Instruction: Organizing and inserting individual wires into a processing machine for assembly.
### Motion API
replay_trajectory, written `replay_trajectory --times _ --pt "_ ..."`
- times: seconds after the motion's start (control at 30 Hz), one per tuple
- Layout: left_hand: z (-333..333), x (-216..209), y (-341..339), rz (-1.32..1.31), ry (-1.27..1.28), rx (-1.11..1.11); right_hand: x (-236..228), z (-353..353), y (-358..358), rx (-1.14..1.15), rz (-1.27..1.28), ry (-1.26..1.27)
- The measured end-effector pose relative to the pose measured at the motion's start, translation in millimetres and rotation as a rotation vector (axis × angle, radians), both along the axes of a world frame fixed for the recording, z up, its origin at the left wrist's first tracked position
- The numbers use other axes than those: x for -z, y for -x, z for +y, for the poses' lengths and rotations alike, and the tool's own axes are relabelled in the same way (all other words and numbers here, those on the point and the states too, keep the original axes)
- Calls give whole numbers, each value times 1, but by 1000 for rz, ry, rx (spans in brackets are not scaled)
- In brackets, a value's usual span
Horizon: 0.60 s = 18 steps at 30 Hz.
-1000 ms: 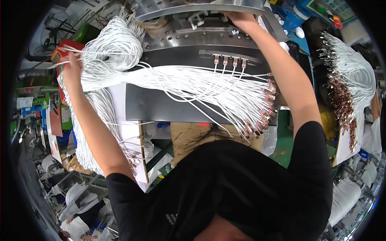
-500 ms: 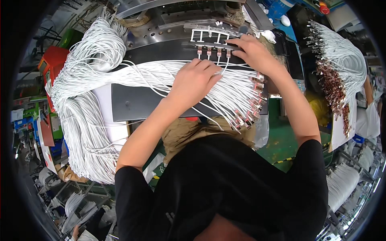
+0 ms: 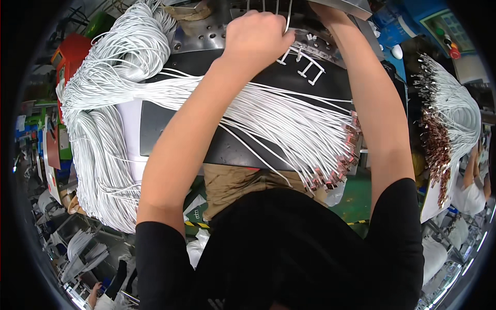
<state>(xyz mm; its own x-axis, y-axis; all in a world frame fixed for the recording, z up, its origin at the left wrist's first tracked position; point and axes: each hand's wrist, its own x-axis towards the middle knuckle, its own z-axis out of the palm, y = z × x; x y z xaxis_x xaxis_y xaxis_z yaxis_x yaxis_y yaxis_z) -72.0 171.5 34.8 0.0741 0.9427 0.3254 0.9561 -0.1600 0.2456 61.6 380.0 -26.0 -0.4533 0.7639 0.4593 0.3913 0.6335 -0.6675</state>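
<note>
At the top edge, against the metal machine bed, my left hand (image 3: pixel 256 35) is closed around several thin white cables (image 3: pixel 288 16) that rise between and beside its fingers. My right hand (image 3: pixel 324 11) reaches farther in beside it; its fingers are cut off by the picture's edge and a metal part. Below my forearms a thick bundle of white cables (image 3: pixel 279 121) crosses the black work surface (image 3: pixel 227 147). Metal connectors (image 3: pixel 341 165) tip its right end. White plastic runner pieces (image 3: pixel 306 66) lie just beyond the bundle, right of my left hand.
A coiled heap of white cables (image 3: pixel 137 44) lies at the left, with more hanging down. Another cable bundle with copper-coloured ends (image 3: pixel 436 139) is at the right. A red box (image 3: pixel 72 49) stands far left; a panel with a red button (image 3: pixel 454 53) is at the upper right.
Both hands have moved away from me, up to the machine. The connectors and metal bar at my right hand have left the table surface; white runner pieces remain. The whole view has shifted.
</note>
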Motion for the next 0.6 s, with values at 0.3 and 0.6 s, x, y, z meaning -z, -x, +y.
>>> replay_trajectory --times 0.3,0.6 --pt "31 -18 16 -232 158 -51 14 -10 -7 88 -539 -393" --pt "54 56 46 283 -426 -105 -40 -126 11 30 -536 -394"
